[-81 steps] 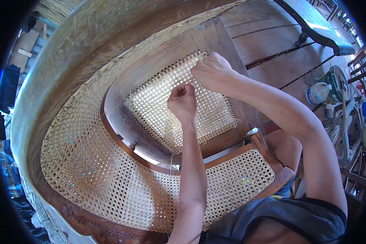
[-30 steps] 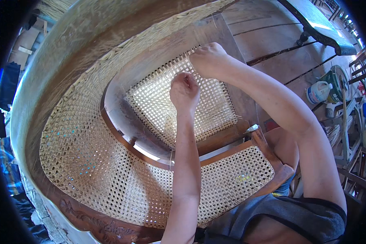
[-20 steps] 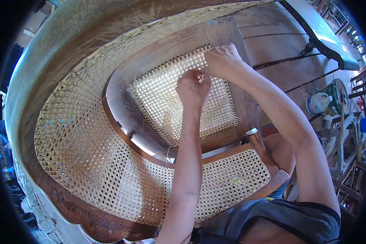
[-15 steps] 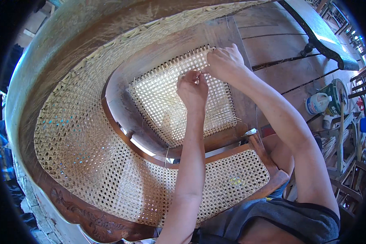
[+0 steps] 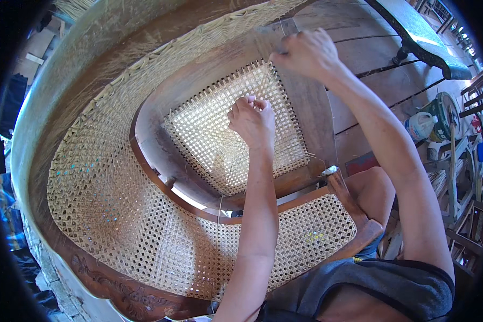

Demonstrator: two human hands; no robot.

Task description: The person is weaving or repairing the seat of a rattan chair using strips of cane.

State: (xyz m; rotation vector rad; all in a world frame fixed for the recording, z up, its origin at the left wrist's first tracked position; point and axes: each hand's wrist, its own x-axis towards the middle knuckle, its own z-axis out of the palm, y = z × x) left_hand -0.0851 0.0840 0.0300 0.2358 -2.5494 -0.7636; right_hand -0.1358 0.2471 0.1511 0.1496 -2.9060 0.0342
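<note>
A woven cane panel, pale and open-meshed, fills the opening of a wooden seat frame in front of me. Over the panel's middle is my left hand, thumb and fingertips drawn together in a pinch; what they hold is too small to make out. My right hand is raised past the panel's far right corner, fingers curled closed and slightly blurred. A thin pale line shows beside its fingertips, but I cannot tell whether the hand grips it. Loose cane ends stick out at the panel's near right corner.
A curved backrest of woven cane with a carved wooden rim wraps round the left and near side. An armrest end lies near my leg. At the right stand a white jug, a green bucket and wooden pieces.
My right hand has moved up and away from the panel's far corner, widening the gap between my hands. My left hand stays over the panel, still pinched. The view has shifted slightly.
</note>
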